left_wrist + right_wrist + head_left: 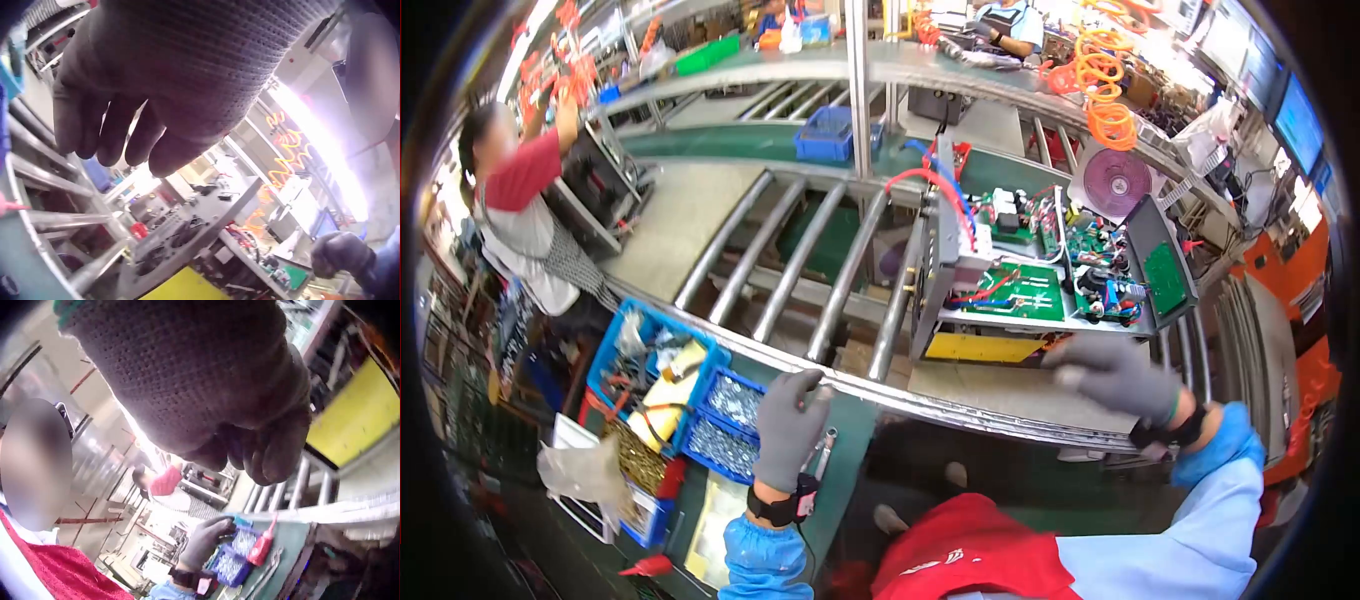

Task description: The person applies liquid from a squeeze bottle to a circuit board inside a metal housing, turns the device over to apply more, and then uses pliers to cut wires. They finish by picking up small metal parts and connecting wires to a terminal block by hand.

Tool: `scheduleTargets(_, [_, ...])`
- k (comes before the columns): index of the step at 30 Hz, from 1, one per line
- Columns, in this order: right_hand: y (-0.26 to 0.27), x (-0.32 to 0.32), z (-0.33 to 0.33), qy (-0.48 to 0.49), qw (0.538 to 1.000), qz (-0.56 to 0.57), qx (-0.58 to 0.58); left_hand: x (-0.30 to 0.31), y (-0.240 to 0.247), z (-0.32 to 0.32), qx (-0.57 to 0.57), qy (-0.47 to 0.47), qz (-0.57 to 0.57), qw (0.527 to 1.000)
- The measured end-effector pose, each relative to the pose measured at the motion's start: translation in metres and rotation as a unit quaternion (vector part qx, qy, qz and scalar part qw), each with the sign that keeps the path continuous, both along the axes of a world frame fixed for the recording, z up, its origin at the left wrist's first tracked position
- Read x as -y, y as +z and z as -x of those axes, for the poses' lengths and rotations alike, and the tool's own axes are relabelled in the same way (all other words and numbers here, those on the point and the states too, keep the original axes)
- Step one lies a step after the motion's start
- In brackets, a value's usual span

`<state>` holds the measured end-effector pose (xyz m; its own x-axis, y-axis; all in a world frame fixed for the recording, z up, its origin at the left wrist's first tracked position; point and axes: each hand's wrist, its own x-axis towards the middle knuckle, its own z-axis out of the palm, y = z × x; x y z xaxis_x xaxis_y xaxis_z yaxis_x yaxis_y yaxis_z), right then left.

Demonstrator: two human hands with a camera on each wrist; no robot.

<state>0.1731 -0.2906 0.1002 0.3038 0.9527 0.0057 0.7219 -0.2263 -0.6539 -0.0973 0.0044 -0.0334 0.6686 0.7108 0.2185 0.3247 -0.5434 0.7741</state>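
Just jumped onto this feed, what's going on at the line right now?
A person in grey gloves is at a roller conveyor. The right hand hovers by the front of an open chassis with green circuit boards; the left hand hangs beside blue bins of screws. Neither seems to hold anything.

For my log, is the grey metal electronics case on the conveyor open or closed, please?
Open: the grey metal electronics case shows bare green circuit boards inside.
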Motion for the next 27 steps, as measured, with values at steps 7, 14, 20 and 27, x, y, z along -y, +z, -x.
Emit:
scheduleTargets(7, [0.073, -0.087, -0.094, 0.083, 0.959, -0.201, 0.179, 0.030, 0.101, -0.118, 0.080, -0.100, -0.009, 0.992])
scheduleTargets(14, [0.049, -0.183, -0.160, 0.132, 0.942, -0.166, 0.260, 0.035, 0.127, -0.202, 0.020, -0.028, -0.007, 0.999])
scheduleTargets(20, [0.039, -0.245, -0.162, 0.163, 0.983, -0.046, -0.068, 0.037, 0.125, -0.242, -0.075, 0.045, -0.029, 0.996])
scheduleTargets(27, [0.032, -0.263, -0.160, 0.300, 0.939, -0.161, -0.048, 0.042, 0.116, -0.253, -0.068, 0.090, -0.076, 0.991])
